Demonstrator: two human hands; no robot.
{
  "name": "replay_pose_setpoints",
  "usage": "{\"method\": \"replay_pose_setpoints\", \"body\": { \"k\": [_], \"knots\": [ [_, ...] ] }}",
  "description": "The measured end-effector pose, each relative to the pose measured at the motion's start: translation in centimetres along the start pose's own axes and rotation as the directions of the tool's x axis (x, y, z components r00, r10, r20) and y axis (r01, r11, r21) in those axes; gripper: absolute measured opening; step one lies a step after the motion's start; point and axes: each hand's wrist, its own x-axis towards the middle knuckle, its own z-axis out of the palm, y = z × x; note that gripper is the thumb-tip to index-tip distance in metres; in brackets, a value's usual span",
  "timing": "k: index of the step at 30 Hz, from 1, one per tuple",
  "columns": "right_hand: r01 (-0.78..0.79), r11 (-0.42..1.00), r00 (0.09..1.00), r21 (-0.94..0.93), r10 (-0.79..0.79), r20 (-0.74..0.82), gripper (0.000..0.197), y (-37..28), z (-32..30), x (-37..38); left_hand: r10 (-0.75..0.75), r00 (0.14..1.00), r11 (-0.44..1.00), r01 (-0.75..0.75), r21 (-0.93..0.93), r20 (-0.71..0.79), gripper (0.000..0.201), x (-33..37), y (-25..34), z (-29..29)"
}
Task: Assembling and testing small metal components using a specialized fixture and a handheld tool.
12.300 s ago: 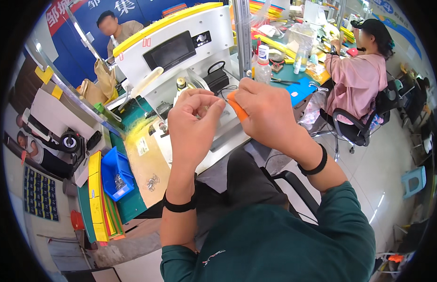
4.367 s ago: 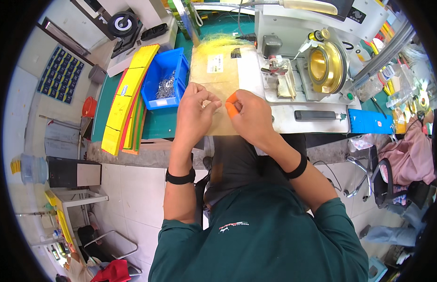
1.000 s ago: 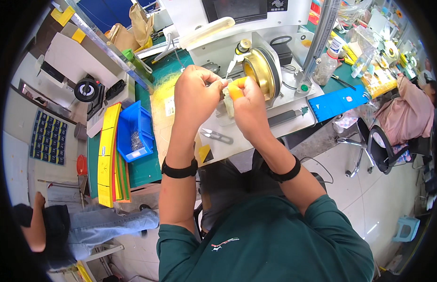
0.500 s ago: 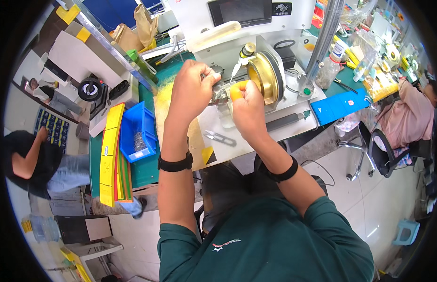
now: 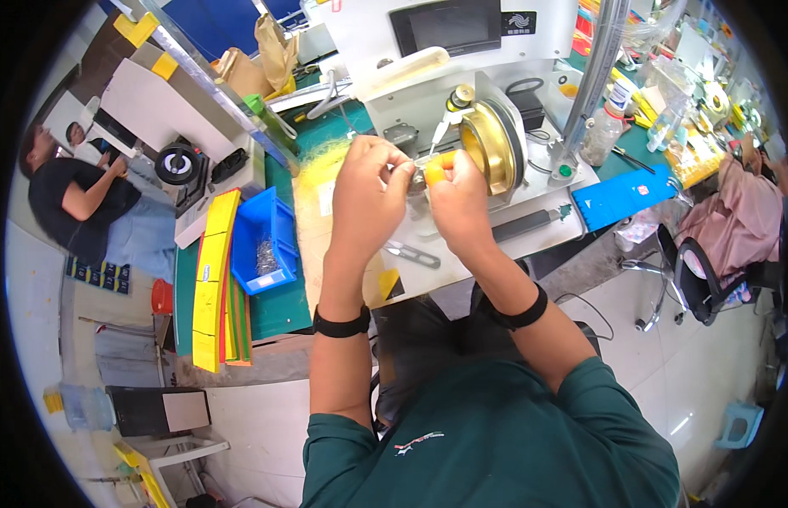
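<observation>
Both my hands are raised close together over the white base of a bench machine. My left hand [image 5: 366, 196] is closed in a pinch, its fingertips nearly meeting those of my right hand. My right hand [image 5: 460, 203] is closed too, with a yellow finger cot [image 5: 434, 173] on one finger. Some small shiny metal shows between the fingertips, too covered to name. Just beyond my right hand stands a brass-coloured wheel [image 5: 482, 152] with a dark rim. Below the hands lies a pair of thread snips [image 5: 413, 254].
A blue bin [image 5: 269, 222] of small metal pieces and long yellow strips [image 5: 214, 279] lie at the left. At the right are a blue tray [image 5: 624, 196] and a plastic bottle [image 5: 599, 135]. A metal post [image 5: 590, 85] rises beside the machine. People are nearby on both sides.
My left hand has come closer to my right, and their fingertips now nearly meet. The whole view has shifted slightly. At the left, the person in black now stands more upright.
</observation>
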Motion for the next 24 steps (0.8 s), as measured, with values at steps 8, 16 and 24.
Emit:
{"method": "replay_pose_setpoints", "body": {
  "k": [8, 16, 24],
  "knots": [
    [0.092, 0.987, 0.996, -0.132, -0.089, 0.032, 0.011, 0.5, -1.7, -0.6, 0.126, 0.991, 0.992, -0.125, 0.009, -0.043, 0.01, -1.4, 0.1, 1.2],
    [-0.173, 0.947, 0.983, 0.272, 0.15, 0.103, 0.007, 0.5, -1.2, -1.1, 0.055, 0.998, 0.998, -0.053, 0.045, -0.036, 0.012, -1.3, 0.9, 0.8],
    [-0.12, 0.911, 0.992, 0.394, 0.1, 0.073, 0.006, 1.7, -0.5, -0.5, -0.001, 0.999, 1.0, 0.002, 0.022, -0.038, 0.011, -1.1, 0.7, 1.0]
  ]
}}
